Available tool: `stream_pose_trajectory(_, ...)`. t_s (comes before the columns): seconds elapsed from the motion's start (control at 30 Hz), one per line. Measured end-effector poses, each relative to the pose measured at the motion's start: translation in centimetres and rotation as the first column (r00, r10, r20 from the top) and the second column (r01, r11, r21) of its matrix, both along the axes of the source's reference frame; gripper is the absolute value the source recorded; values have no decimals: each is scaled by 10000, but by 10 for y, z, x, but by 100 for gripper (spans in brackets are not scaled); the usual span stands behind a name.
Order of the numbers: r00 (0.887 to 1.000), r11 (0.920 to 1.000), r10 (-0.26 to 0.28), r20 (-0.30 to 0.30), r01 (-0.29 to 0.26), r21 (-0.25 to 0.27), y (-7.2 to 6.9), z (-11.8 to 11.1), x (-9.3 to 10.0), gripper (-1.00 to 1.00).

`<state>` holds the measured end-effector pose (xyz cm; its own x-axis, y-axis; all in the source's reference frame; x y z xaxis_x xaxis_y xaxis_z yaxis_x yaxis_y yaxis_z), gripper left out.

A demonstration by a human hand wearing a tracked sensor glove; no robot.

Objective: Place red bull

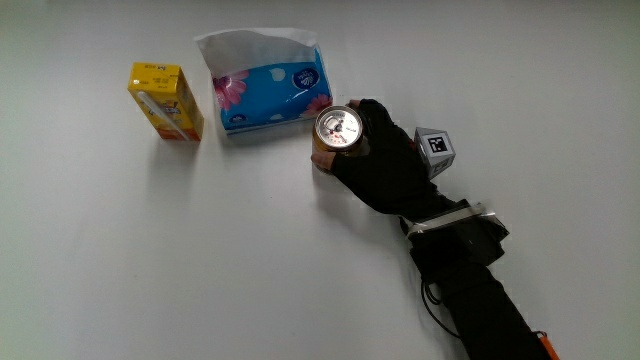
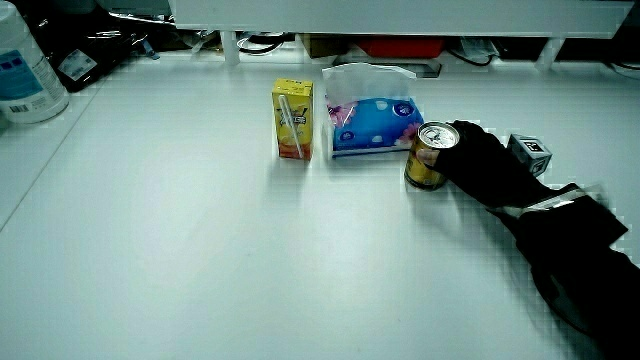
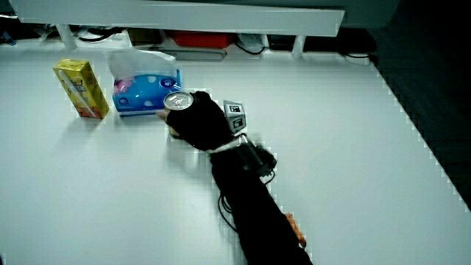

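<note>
White tabletop point(image 1: 200, 260) fills my main view, and in both side views I can see it run up to a low partition point(image 2: 400, 15) with clutter under it. I have the hand point(image 1: 385, 165) on the table, its fingers wrapped around the can point(image 1: 338, 135), which stands upright on the surface with its silver lid facing up. In a side view the can's gold side point(image 2: 425, 168) shows clear of the glove. The can sits just beside a blue tissue pack point(image 1: 268, 95), slightly nearer to me than the pack, and I can't tell whether the two touch. A yellow juice carton point(image 1: 166, 101) stands upright near the tissue pack, with the pack between it and the can. The patterned cube point(image 1: 436, 150) rides on the back of the hand, and my forearm point(image 1: 480, 290) lies along the table toward me.
</note>
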<state>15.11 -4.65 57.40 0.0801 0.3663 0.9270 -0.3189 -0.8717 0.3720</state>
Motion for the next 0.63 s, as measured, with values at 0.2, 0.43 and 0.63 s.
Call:
stream_pose_trajectory(0.2,9971,9971,-738,-201,735,-189,6,-19,15,-100)
stream_pose_trajectory(0.43,9852,9860,-1667,-403,1666,-48,24,-61,39,-100)
stream_pose_trajectory(0.63,9709,9801,-1978,-1348,1931,-467,40,-79,79,-100)
